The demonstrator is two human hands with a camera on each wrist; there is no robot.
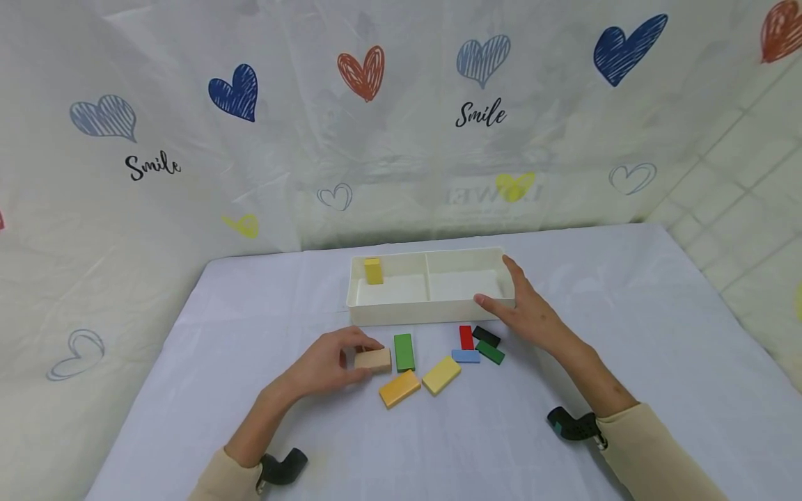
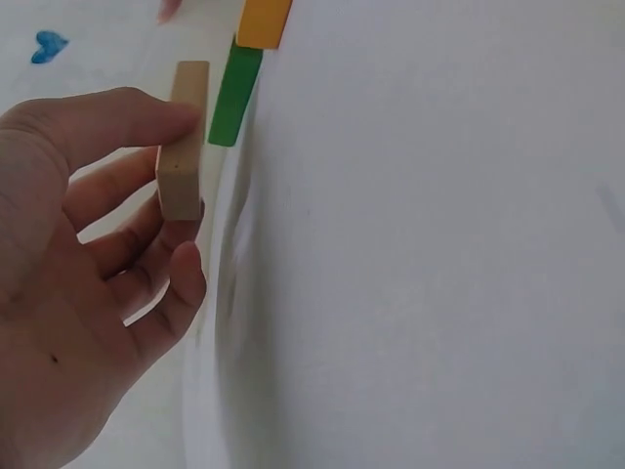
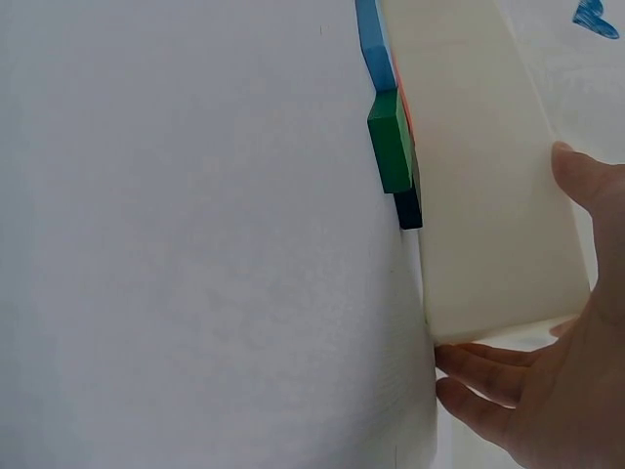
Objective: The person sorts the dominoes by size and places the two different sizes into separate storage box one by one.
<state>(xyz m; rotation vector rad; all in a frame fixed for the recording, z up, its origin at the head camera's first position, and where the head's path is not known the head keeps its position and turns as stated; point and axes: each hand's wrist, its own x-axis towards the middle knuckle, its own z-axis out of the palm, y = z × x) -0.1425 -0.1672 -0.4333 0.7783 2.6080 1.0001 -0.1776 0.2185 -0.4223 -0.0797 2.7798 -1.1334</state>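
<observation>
My left hand pinches a plain wooden block between thumb and fingers, low over the cloth. In the left wrist view the thumb lies along one side of that block, with the little finger held off it. At the right end of a white two-compartment tray, my right hand grips the corner area, its thumb at the front rim and a finger reaching the back corner. A yellow block leans upright against the back wall of the left compartment.
Before the tray lie a green block, an orange block and a pale yellow block. Further right cluster a red, a blue, a dark green and a black block. A heart-printed curtain hangs behind.
</observation>
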